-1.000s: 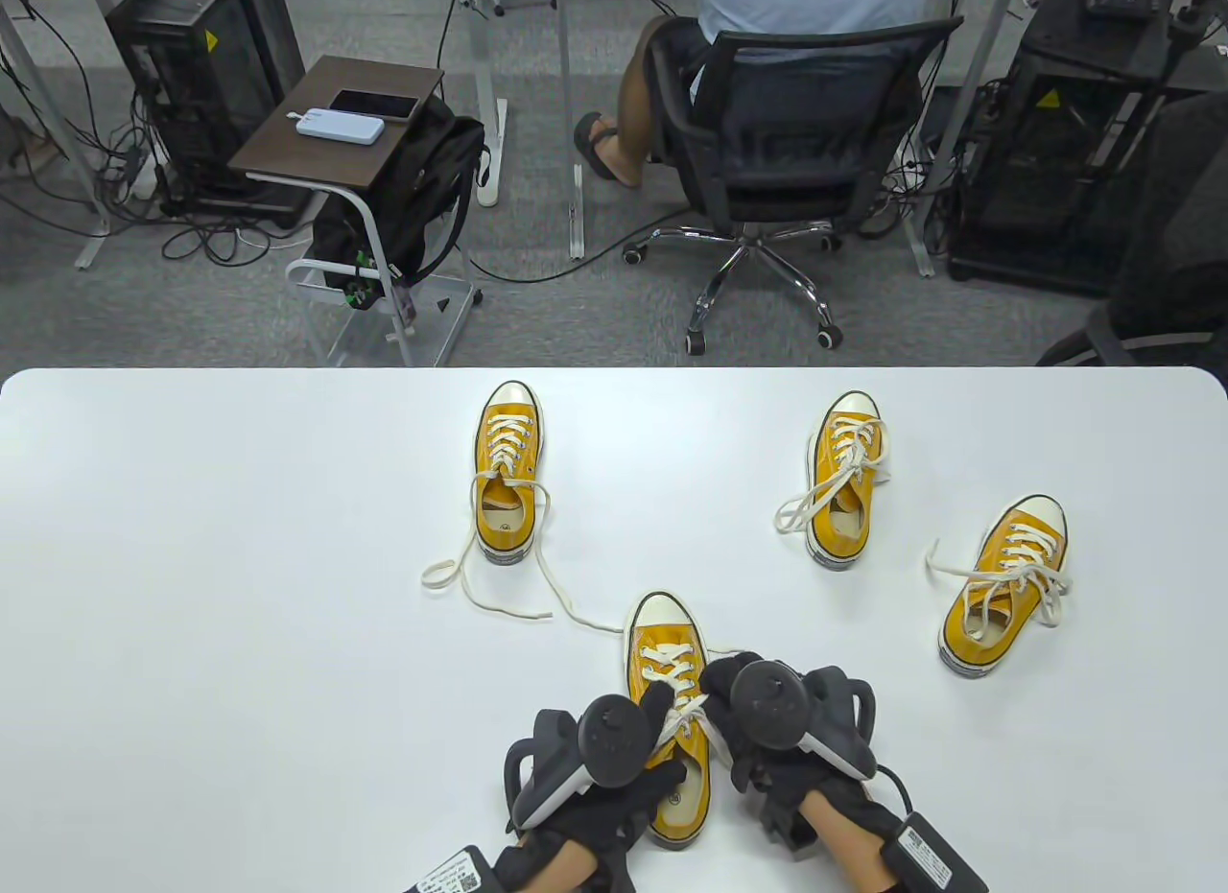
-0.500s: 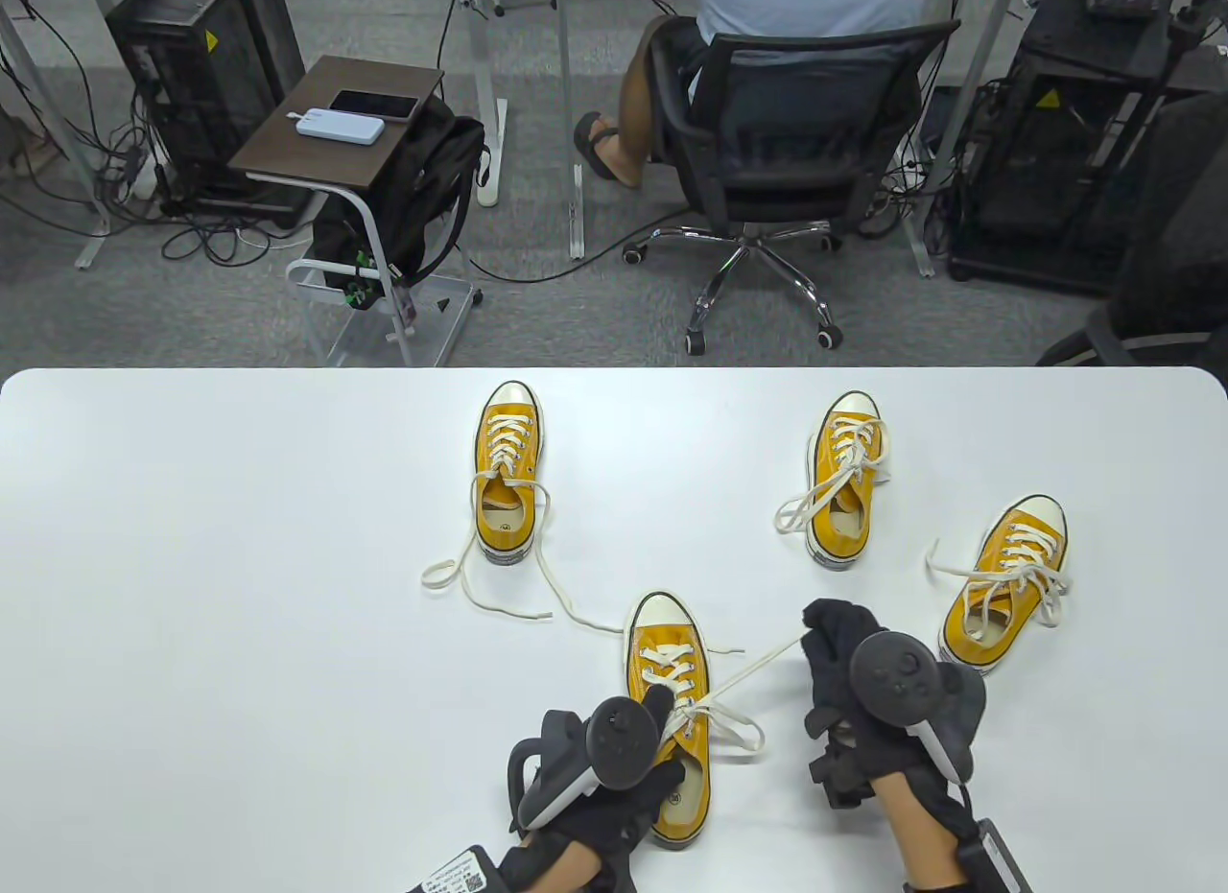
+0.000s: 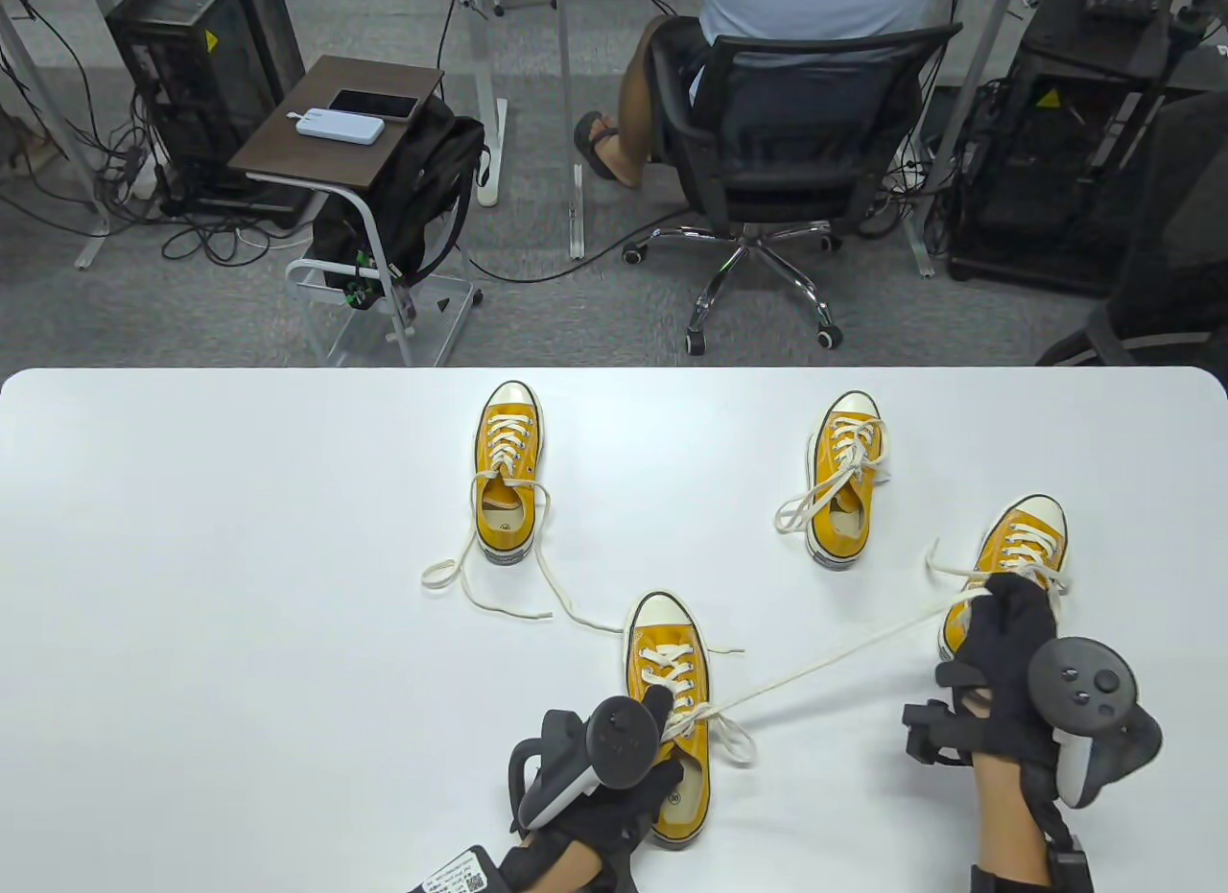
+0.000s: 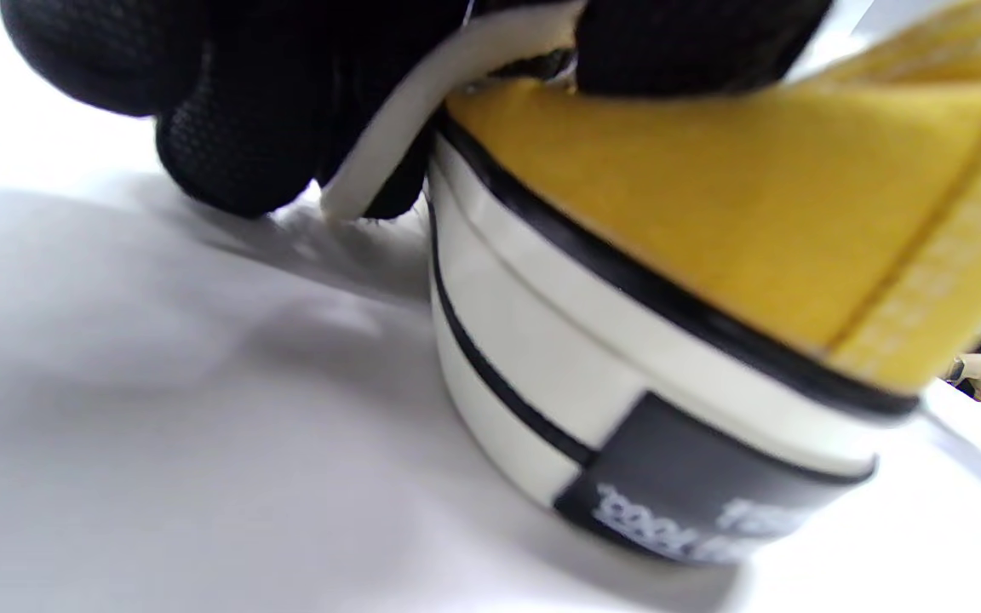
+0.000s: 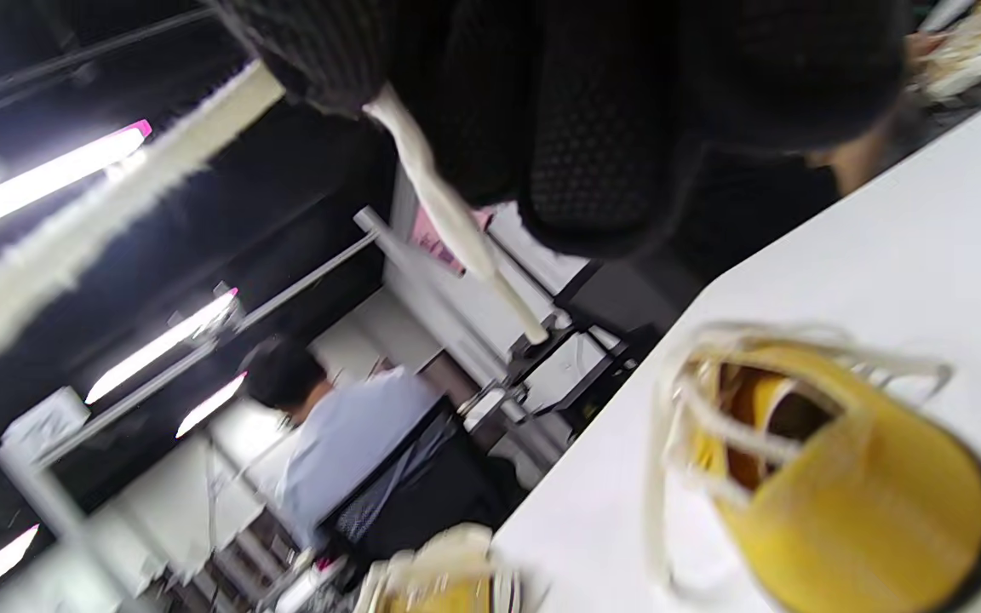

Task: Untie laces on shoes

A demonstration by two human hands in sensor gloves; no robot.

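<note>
A: Where is the shoe being worked on?

B: The nearest yellow shoe [image 3: 670,711] stands on the white table [image 3: 240,596] close to its near edge, toe pointing away from the person. The left hand [image 3: 600,778] sits on it, fingers curled over the laced top and the collar; the left wrist view shows the gloved fingers [image 4: 243,128] wrapped down the side with a bit of white lace under them.

A: And the other hand?

B: The right hand [image 3: 1012,672] is out to the right, over the heel end of the right-hand near shoe [image 3: 1007,576]. It pinches one end of the lace [image 3: 835,658], which runs taut in a straight line from the near shoe's eyelets up to those fingers. In the right wrist view the lace tip pokes out below the clenched glove.

A: Anything left of the bow?

B: A small loop [image 3: 734,740] lies on the table just beside the shoe's right side.

A: The other shoes?

B: The far left shoe [image 3: 507,471] has its laces lying loose across the table. The far right shoe [image 3: 844,481] has its laces bunched over its side; whether they are knotted cannot be told.
</note>
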